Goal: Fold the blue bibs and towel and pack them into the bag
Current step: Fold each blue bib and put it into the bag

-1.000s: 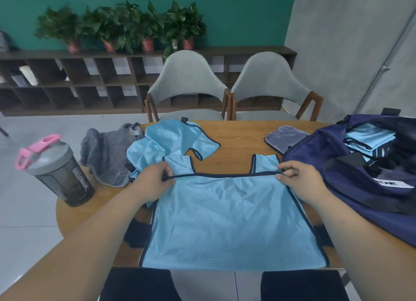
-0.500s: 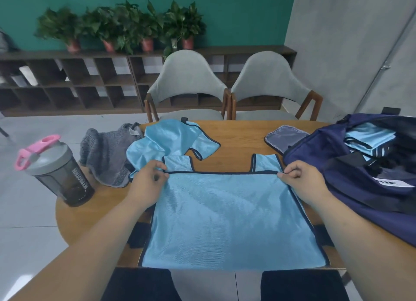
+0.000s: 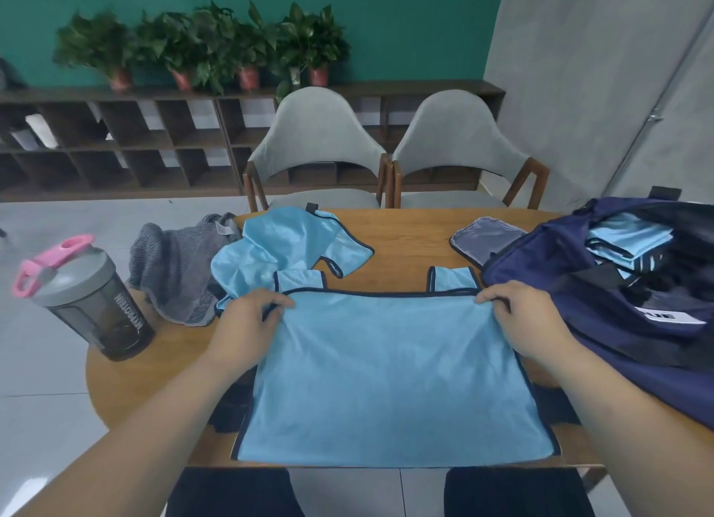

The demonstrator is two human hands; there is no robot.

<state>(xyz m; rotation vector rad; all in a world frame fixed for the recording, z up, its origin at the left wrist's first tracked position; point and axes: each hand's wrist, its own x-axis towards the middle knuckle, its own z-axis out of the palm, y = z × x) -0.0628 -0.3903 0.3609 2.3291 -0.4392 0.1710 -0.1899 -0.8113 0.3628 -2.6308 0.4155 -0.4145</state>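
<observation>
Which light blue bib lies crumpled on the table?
The crumpled bib beside the grey towel. The flat bib is pinched by the left hand and right hand; folded bibs lie in the bag.

We see the left hand [image 3: 247,323] and right hand [image 3: 529,319] pinching the far edge of a blue bib [image 3: 386,373] spread on the worktop [image 3: 405,238]; crumpled bib [image 3: 282,246] and grey towel [image 3: 174,269] far left, navy bag [image 3: 579,284] right.

Soft, even indoor light; faint shadows on the table [image 3: 405,242]. Mild sheen on the crumpled bib [image 3: 286,242]. Edges bend, plants [image 3: 201,45] blur slightly.
</observation>
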